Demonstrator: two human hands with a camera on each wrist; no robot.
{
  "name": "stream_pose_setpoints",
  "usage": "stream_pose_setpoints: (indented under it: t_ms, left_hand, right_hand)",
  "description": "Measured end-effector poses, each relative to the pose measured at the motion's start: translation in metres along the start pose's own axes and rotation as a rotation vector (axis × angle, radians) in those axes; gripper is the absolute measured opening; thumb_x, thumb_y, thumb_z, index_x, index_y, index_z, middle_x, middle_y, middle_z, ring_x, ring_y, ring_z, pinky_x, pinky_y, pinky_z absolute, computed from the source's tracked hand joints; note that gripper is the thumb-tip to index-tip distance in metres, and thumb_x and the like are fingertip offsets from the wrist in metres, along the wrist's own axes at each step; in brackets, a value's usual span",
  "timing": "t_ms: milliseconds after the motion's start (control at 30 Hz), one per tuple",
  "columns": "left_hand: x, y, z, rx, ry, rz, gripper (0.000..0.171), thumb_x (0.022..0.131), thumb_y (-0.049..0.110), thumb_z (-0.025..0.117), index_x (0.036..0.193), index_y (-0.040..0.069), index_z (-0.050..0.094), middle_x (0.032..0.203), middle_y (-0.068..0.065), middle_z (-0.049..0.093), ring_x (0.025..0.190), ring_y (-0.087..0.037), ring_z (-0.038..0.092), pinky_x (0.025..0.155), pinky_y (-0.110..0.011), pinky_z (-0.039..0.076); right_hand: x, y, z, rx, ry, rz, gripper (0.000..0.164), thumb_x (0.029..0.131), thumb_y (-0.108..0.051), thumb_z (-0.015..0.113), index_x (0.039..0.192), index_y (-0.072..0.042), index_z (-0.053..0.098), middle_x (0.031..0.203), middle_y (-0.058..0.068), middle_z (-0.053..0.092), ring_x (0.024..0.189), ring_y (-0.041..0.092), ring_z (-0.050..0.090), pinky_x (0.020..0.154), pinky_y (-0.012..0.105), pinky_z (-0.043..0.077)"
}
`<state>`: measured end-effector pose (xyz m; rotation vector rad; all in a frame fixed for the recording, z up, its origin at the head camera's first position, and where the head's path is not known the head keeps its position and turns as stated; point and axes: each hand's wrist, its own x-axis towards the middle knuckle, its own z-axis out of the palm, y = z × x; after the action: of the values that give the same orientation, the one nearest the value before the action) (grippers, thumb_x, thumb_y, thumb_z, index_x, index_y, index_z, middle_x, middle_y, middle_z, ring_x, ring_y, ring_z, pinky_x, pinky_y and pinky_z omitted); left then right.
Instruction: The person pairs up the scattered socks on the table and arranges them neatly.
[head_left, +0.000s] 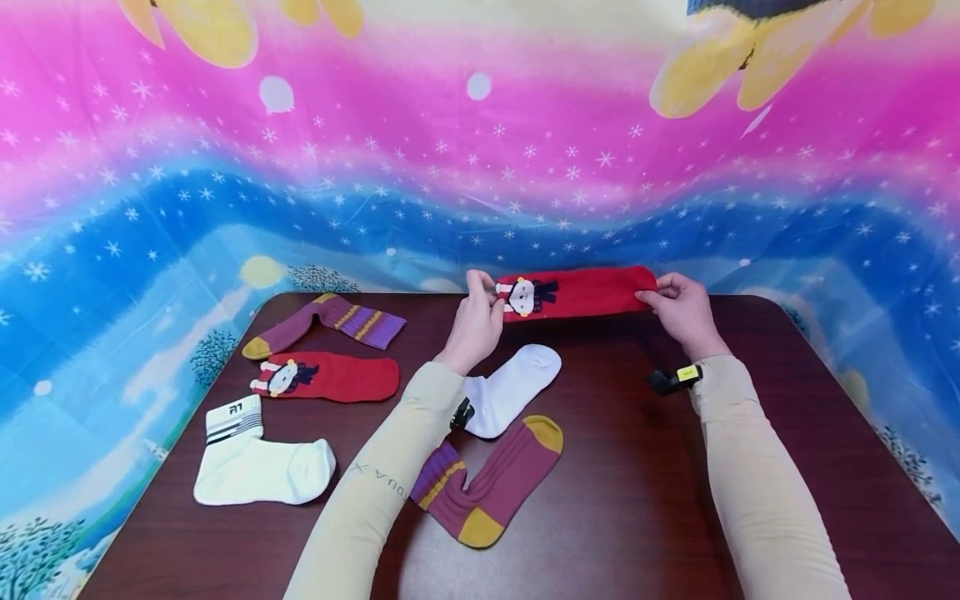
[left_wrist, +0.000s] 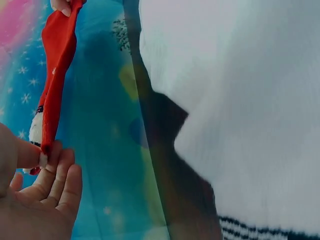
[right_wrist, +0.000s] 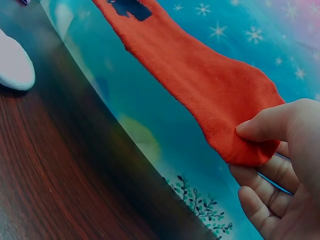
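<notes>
A red sock (head_left: 600,292) with a white cartoon face is stretched sideways between both hands, raised near the table's far edge. My left hand (head_left: 477,321) pinches its patterned cuff end; in the left wrist view the thumb and fingertips meet on the sock (left_wrist: 60,70). At the other end, my right hand (head_left: 684,310) pinches the plain toe, thumb on top and fingers beneath, as the right wrist view shows with the sock (right_wrist: 200,80). Below the left wrist lies a white sock (head_left: 517,387), partly covered by the sleeve. Nearer lies a maroon sock (head_left: 502,475) with mustard heel and toe.
On the table's left side lie a maroon and purple striped sock (head_left: 345,321), a second red sock (head_left: 352,377) with the same face, and a white sock (head_left: 262,471) with a striped cuff. A printed cloth (head_left: 480,167) hangs behind the dark wooden table (head_left: 622,500).
</notes>
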<state>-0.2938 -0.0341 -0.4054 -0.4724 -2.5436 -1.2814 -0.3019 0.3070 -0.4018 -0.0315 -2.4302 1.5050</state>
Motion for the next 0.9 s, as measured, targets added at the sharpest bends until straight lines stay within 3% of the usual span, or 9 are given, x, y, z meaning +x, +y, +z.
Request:
stream_pose_setpoints:
  t_ms: [167, 367, 533, 767, 900]
  left_hand:
    - [0.000, 0.004, 0.006, 0.047, 0.020, 0.083, 0.012, 0.105, 0.003, 0.052, 0.116, 0.007, 0.052, 0.097, -0.009, 0.065, 0.078, -0.020, 0.059, 0.070, -0.034, 0.047]
    - [0.001, 0.010, 0.013, 0.060, -0.005, 0.065, 0.020, 0.106, 0.004, 0.051, 0.119, 0.005, 0.065, 0.116, -0.009, 0.068, 0.088, -0.019, 0.060, 0.078, -0.032, 0.048]
    - [0.002, 0.016, 0.018, 0.115, -0.030, 0.071, 0.027, 0.105, 0.002, 0.051, 0.122, 0.007, 0.072, 0.114, -0.010, 0.069, 0.091, -0.021, 0.061, 0.080, -0.031, 0.048]
    - [0.004, 0.024, 0.025, 0.173, -0.131, 0.060, 0.037, 0.102, -0.001, 0.051, 0.134, 0.005, 0.067, 0.114, -0.011, 0.065, 0.100, -0.020, 0.060, 0.080, -0.029, 0.048]
    - [0.005, 0.025, 0.031, 0.182, -0.144, 0.063, 0.034, 0.104, 0.006, 0.055, 0.136, 0.006, 0.065, 0.112, -0.009, 0.063, 0.093, -0.018, 0.057, 0.077, -0.028, 0.047]
  right_hand:
    - [0.000, 0.002, -0.005, 0.006, 0.010, 0.008, 0.026, 0.094, -0.022, 0.077, 0.100, -0.001, 0.062, 0.078, -0.017, 0.066, 0.074, 0.011, 0.062, 0.063, 0.020, 0.046]
    - [-0.003, 0.003, -0.010, 0.019, 0.031, 0.022, 0.023, 0.093, -0.020, 0.076, 0.100, -0.003, 0.063, 0.077, -0.017, 0.065, 0.072, 0.007, 0.061, 0.064, 0.019, 0.046]
    - [-0.004, 0.004, -0.017, 0.027, 0.042, 0.030, 0.024, 0.094, -0.020, 0.076, 0.101, -0.002, 0.063, 0.078, -0.018, 0.066, 0.069, 0.005, 0.061, 0.064, 0.018, 0.048]
    - [-0.001, 0.007, -0.026, 0.042, 0.059, 0.033, 0.026, 0.094, -0.018, 0.076, 0.105, 0.001, 0.063, 0.078, -0.018, 0.066, 0.067, 0.002, 0.062, 0.064, 0.016, 0.049]
    - [-0.002, 0.008, -0.031, 0.050, 0.074, 0.034, 0.026, 0.093, -0.018, 0.076, 0.105, 0.001, 0.063, 0.077, -0.019, 0.066, 0.066, 0.002, 0.062, 0.064, 0.017, 0.050]
